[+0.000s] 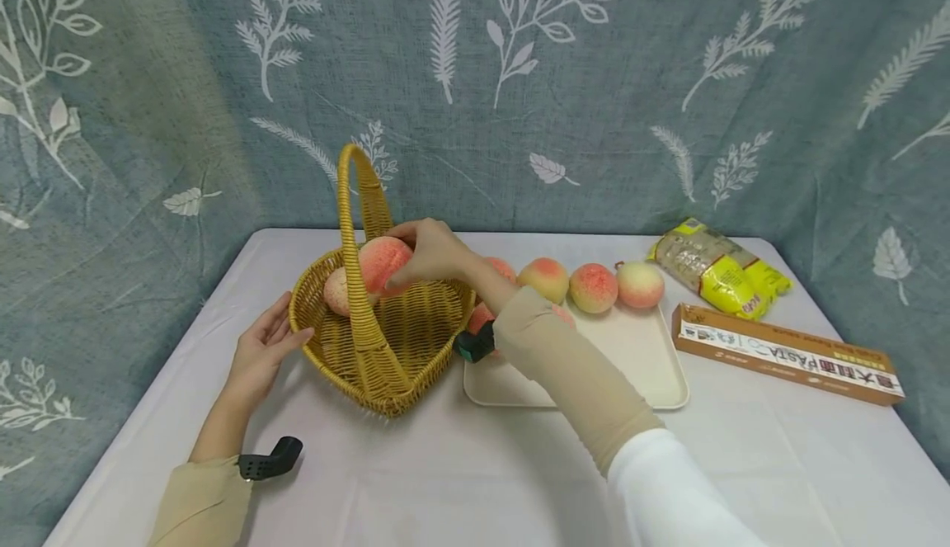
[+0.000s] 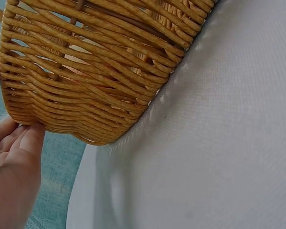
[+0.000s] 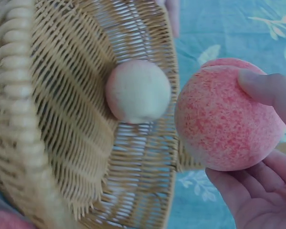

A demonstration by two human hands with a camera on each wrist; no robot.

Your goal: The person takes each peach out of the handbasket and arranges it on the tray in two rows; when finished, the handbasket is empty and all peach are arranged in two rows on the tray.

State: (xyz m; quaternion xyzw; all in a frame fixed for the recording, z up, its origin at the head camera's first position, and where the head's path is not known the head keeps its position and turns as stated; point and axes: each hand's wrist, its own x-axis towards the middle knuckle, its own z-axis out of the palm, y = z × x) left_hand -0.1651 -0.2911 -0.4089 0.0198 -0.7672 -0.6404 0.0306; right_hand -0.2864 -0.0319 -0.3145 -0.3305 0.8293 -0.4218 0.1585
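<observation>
A pink-red peach (image 3: 228,114) is in my right hand (image 1: 438,254), the thumb on one side and the fingers curled under the other. It is over the left part of a yellow wicker basket (image 1: 416,341), beside the tall arched handle (image 1: 356,283). Inside the basket lies another, paler peach (image 3: 139,91), which the held one partly overlaps in the head view. My left hand (image 1: 260,349) holds the basket's left side at the rim, with thumb and fingers (image 2: 30,143) spread along the woven wall.
Right of the basket, a cream tray (image 1: 631,374) carries several peaches (image 1: 594,288), some partly hidden by my right arm. Farther right are a yellow plastic food bag (image 1: 716,271) and a long brown pasta box (image 1: 787,353). A patterned grey-blue cloth (image 1: 475,118) hangs behind the white table.
</observation>
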